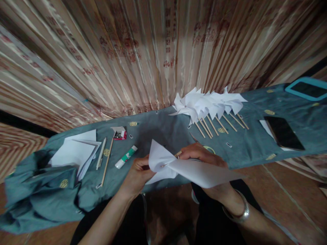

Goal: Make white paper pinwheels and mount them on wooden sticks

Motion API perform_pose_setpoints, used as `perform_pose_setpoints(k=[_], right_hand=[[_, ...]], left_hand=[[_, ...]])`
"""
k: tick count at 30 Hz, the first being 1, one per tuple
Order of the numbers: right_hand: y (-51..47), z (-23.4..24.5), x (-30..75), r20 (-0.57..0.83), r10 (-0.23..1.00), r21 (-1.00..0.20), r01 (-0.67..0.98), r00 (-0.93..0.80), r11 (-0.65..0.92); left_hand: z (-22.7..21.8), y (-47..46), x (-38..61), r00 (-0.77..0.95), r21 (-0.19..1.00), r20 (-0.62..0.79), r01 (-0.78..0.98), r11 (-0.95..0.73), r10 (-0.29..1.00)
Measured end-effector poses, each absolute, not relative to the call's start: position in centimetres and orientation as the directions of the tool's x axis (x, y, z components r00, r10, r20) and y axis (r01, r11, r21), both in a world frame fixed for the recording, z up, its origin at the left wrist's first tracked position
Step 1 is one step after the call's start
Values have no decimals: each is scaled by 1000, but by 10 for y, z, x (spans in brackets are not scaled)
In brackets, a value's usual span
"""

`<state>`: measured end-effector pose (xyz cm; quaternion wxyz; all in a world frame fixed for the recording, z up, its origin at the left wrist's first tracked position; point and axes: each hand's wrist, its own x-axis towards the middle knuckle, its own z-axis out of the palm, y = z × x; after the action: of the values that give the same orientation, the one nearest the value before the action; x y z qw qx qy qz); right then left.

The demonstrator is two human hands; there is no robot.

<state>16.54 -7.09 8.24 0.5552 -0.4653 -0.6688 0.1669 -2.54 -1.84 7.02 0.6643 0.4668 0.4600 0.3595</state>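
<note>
A white paper pinwheel (199,172) is held up in front of me over the table's near edge, with a small pin at its centre. My left hand (139,173) pinches its left side, the fingertips partly behind the paper. My right hand (204,156) is closed around a wooden stick (178,154), whose end shows beside the pinwheel's centre; the paper hides most of this hand's grip. Just beyond the right hand, a yellow-green ring (209,149) peeks out, largely covered. Left of my left hand lies a green and white glue stick (126,157).
Several finished pinwheels (206,102) lie in a row at the back. On the left are white paper sheets (74,153), a pen (101,153), a wooden stick (107,162) and a small open box of pins (119,133). A phone (284,132) and blue-framed device (308,88) lie right.
</note>
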Motion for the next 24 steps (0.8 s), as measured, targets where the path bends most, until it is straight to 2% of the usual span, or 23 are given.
perform_pose_setpoints(k=[4,7,10,15,19,22,24], right_hand=[[-72,80,166,566,823,-754,427,40,498],[-72,77,165,517,851,-819,343,93,460],[-71,74,163,431,887,-894,211,165,395],[-64,69,162,232,945,-972,82,231,219],[-55,60,163,63,976,-976,-193,208,104],[-49,59,160,-75,988,-898,-439,134,-9],[-47,59,158,-151,986,-833,-547,77,-85]], left_hand=[[67,-19,-26,321,951,-268,-61,302,909],[61,-18,-29,363,941,-273,-92,325,891],[53,-16,-32,414,933,-276,-102,346,867],[46,-14,-34,419,931,-265,-125,344,868],[44,-15,-32,416,929,-260,-138,343,871],[45,-15,-29,395,938,-244,-135,319,886],[47,-16,-27,365,956,-220,-105,275,904]])
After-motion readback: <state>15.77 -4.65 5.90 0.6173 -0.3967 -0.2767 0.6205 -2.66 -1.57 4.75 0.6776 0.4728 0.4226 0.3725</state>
